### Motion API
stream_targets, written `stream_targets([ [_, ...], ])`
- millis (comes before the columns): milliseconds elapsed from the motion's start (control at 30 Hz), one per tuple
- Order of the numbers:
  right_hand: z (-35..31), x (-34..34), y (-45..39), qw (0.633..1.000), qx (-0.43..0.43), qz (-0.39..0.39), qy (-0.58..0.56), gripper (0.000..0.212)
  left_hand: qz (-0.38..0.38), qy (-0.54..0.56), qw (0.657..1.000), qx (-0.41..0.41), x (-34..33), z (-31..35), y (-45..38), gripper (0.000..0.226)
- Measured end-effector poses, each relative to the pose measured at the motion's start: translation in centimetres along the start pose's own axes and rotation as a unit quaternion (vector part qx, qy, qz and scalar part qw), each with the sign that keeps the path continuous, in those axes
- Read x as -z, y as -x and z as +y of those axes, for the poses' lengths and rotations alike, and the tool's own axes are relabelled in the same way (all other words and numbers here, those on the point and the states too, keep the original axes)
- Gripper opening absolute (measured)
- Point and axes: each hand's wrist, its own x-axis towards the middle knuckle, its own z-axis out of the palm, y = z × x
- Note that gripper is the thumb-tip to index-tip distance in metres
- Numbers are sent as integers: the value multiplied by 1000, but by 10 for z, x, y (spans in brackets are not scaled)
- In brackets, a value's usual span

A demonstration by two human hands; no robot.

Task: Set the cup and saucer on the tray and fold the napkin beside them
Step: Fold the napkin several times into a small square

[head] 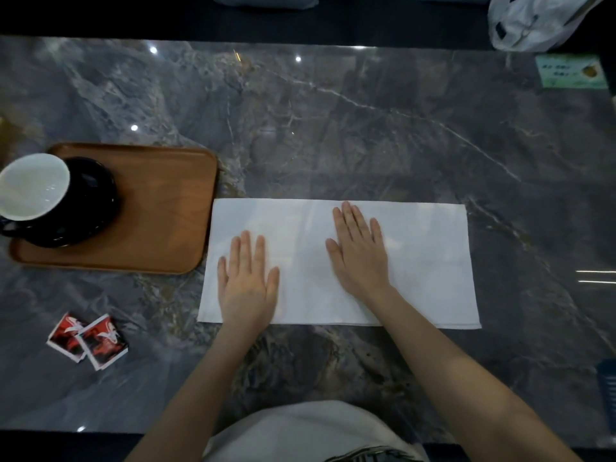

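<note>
Nearest, at the bottom edge, a pale garment [310, 428] fills the space between two bare forearms that reach out over a glossy grey marble table [366, 128], veined in white and dotted with reflected ceiling lights. To the near left lie two red-and-white sachets [87, 341], overlapping at the corners. Just beyond the forearms, the white napkin [430, 261] is spread as a long rectangle on the stone; both hands lie flat on it, palms down — the left hand [248, 281] near its left end, the right hand [361, 251] about mid-sheet, fingers straight and close together, gripping nothing. Touching or nearly touching the napkin's far-left corner sits the wooden tray [166, 211]. On the tray's left part stands the dark saucer [96, 195] with the cup [33, 186] on it — white inside, dark outside. Farther off, at the right rim of the table, lies a greenish card [570, 71], and past it a white plastic bag [533, 21] against the dark background.
</note>
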Motion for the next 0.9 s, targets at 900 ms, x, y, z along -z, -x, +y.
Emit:
stream_targets([
  [900,155,94,-11,967,-207,-16,-150,25,-40,6,984,-176,-16,129,13,56],
])
